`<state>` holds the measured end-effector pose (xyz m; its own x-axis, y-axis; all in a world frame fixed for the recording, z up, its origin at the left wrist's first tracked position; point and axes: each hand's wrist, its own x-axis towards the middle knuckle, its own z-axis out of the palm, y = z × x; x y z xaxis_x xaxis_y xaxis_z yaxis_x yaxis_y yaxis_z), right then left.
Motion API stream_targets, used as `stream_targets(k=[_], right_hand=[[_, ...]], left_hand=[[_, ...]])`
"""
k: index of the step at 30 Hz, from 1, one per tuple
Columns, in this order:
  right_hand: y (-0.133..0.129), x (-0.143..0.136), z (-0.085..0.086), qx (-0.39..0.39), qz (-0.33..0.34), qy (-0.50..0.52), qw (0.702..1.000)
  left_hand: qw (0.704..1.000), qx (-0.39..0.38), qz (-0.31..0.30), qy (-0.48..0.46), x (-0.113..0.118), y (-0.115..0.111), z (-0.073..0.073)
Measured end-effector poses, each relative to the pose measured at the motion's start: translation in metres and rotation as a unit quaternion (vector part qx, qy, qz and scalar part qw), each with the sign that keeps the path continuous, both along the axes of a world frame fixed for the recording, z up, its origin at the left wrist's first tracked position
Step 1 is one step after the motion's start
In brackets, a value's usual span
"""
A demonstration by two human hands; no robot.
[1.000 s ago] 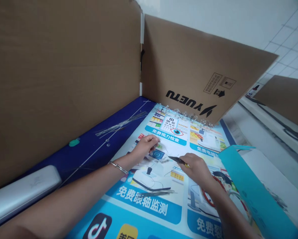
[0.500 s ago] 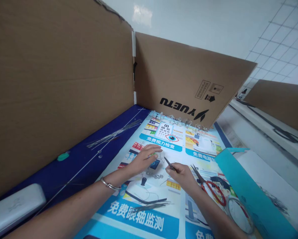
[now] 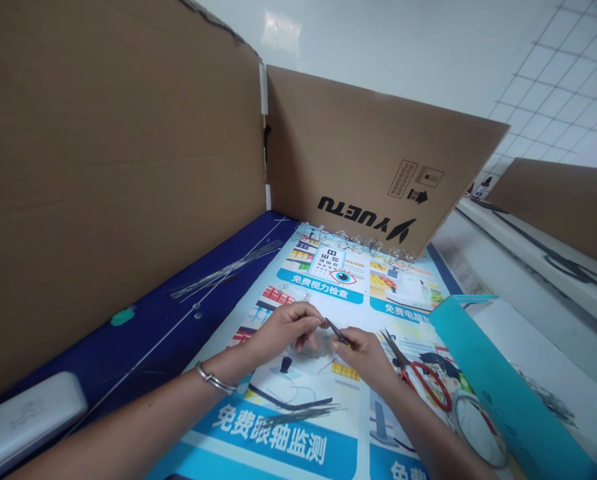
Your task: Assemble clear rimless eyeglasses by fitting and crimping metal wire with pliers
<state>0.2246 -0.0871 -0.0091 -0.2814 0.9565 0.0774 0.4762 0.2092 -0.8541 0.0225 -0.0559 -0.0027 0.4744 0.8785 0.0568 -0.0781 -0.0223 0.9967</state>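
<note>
My left hand point(image 3: 291, 327), with a silver bangle on its wrist, pinches a thin wire whose details are too fine to make out. My right hand point(image 3: 362, 350) is closed around slim, dark-nosed pliers point(image 3: 337, 331); their tip meets the left fingertips. Blurred clear beads point(image 3: 318, 345) show below the two hands. Nearer to me, a bundle of cut wires point(image 3: 303, 415) lies on the printed poster sheet point(image 3: 278, 460). Beside my right forearm lie red-handled scissors point(image 3: 431, 385), blades apart, and a roll of tape point(image 3: 480, 430).
Cardboard panels point(image 3: 368, 147) wall in the left and far sides. Clear beaded wire pieces point(image 3: 358, 241) line the far panel's foot. More wires point(image 3: 226, 270) lie on the blue surface at left, near a white case point(image 3: 31, 417). A teal folder point(image 3: 498, 373) is at right.
My left hand has lowered and its fingers have closed together at the pliers' tip. The right hand has stayed nearly in place. The view has shifted slightly.
</note>
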Motion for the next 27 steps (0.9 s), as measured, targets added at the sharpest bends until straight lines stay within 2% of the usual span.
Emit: stream_targets(k=[3,5,7,10,13,15,20,23,27], right_hand=[[-0.004,-0.001,0.004,-0.009,-0.009,0.006,1.0],[-0.007,-0.004,0.007,-0.04,-0.003,0.021,0.999],[-0.012,-0.007,0.011,-0.067,0.017,0.032,0.997],[-0.016,-0.011,0.014,-0.044,0.016,0.004,0.999],[-0.016,-0.012,0.011,0.023,-0.028,-0.03,0.999],[-0.013,-0.009,0.007,0.072,-0.054,-0.043,0.995],[-0.007,0.001,-0.003,0.213,-0.084,-0.13,0.965],[-0.006,0.004,-0.007,0.293,-0.063,-0.17,0.939],[-0.008,0.004,-0.007,0.328,-0.033,-0.211,0.92]], left_hand=[[0.998,0.005,0.068,-0.006,0.003,-0.003,0.0],[0.99,0.05,0.13,0.02,0.003,-0.004,0.0],[0.977,0.125,0.162,0.054,0.001,-0.004,-0.002],[0.956,0.241,0.146,0.087,-0.001,-0.003,-0.003],[0.949,0.279,0.116,0.094,-0.002,-0.004,-0.001],[0.959,0.25,0.102,0.09,-0.001,-0.004,0.002],[0.997,0.066,0.03,-0.003,-0.002,0.0,0.005],[0.999,-0.008,-0.028,-0.041,-0.006,0.004,0.006],[0.985,-0.105,-0.123,-0.067,-0.011,0.005,0.007]])
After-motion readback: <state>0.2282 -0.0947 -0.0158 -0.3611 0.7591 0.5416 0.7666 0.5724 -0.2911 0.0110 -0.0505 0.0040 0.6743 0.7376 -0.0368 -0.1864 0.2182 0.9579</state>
